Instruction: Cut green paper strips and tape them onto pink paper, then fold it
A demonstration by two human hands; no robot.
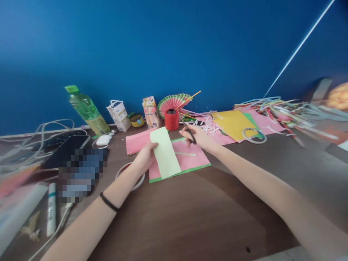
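Pale-green rectangular paper strip (165,154) held centre over a green-edged pink sheet (191,160), left hand (146,156) pinching its left edge, right hand (198,138) gripping dark-handled scissors (187,127) just beyond its far end; risk: one-sided pinch may let strip sag, skewing a cut.

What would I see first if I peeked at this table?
The left hand holds a pale green paper strip at the middle, and the right hand grips black-handled metal scissors beside it. Behind them stands a red spool of thread before a pink-and-green folded paper fan.
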